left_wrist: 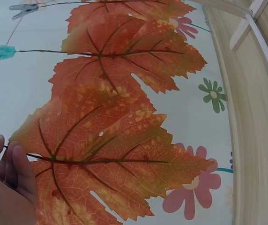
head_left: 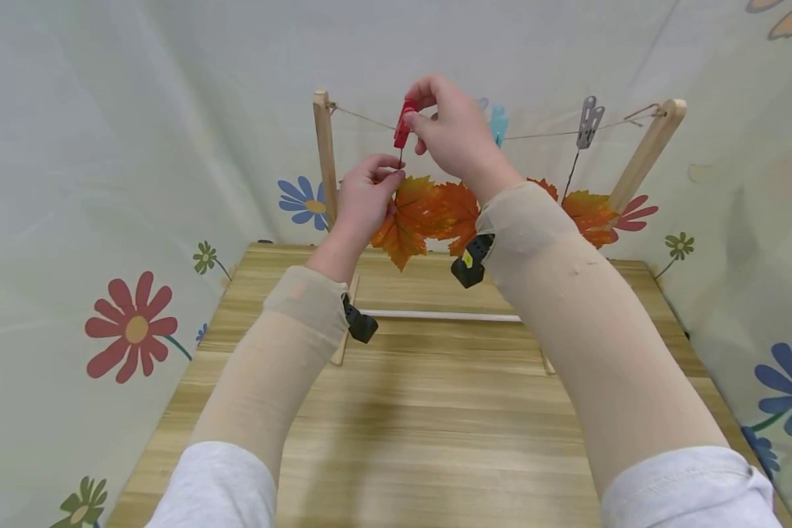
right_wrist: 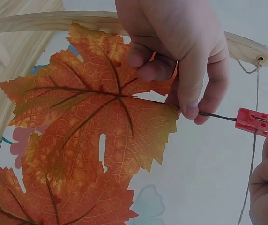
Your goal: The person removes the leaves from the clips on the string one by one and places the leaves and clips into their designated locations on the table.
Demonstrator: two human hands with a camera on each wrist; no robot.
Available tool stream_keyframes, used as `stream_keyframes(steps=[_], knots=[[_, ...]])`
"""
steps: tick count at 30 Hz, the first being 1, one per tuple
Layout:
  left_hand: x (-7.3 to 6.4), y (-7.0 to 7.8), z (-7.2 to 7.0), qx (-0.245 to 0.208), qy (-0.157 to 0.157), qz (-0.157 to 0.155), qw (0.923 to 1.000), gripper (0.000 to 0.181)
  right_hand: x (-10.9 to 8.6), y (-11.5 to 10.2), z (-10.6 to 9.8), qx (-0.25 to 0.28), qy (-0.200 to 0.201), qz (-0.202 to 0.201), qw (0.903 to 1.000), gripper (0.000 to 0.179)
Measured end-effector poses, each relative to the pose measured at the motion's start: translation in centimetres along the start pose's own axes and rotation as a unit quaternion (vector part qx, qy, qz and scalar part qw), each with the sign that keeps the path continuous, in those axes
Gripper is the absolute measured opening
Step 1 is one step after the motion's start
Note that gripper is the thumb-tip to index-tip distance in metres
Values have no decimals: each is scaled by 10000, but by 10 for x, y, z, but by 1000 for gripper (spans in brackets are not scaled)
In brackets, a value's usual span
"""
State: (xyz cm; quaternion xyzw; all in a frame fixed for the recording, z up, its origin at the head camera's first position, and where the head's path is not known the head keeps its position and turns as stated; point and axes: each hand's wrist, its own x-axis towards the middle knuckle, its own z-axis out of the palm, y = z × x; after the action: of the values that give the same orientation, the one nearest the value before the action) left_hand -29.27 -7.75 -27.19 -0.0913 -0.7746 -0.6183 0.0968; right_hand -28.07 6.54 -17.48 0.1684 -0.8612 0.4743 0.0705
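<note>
Up at the twine (head_left: 541,136), the right hand (head_left: 455,132) has the red clothespin (head_left: 402,126), its grip a pinch of thumb and fingers at the pin's upper end; just below comes the left hand (head_left: 363,194), its grip drawn together, thumb against fingertips, on the dark stem (right_wrist: 216,116) of the nearest orange maple leaf (left_wrist: 115,140); that stem reaches right up to the red pin's lower end, and the twine crosses the pin there too, though whether the pin bites the stem I cannot tell; the leaf hangs near the left wooden post (head_left: 325,147), overlapping a second maple leaf (left_wrist: 124,58) beside it; that one's stem leads to a teal clothespin (head_left: 499,125), partly behind the right hand in the head view; farther along the twine, a gray clothespin (head_left: 589,125) has another stem below it, near the right wooden post (head_left: 650,158); down low, a white rod (head_left: 438,316) stretches across, above the wood-grain tabletop (head_left: 435,425).
</note>
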Motion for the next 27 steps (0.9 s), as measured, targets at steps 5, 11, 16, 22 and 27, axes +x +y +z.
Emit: stream_keyframes(steps=[5,11,16,22,27], knots=[[2,2,1,94,79,-38,9999,19,-1,1,-1,120,177,-127,9997,22],[2,2,1,175,88,-98,9998,19,-1,1,-2,282,385,-205,9986,21],[1,1,0,225,58,-105,9997,18,-1,1,-3,374,483,-250,9978,21],[0,1,0,299,95,-97,9995,17,-2,3,-5,462,691,-336,9960,21],[1,0,4,543,75,12,9985,18,-2,6,-7,630,909,-521,9925,21]])
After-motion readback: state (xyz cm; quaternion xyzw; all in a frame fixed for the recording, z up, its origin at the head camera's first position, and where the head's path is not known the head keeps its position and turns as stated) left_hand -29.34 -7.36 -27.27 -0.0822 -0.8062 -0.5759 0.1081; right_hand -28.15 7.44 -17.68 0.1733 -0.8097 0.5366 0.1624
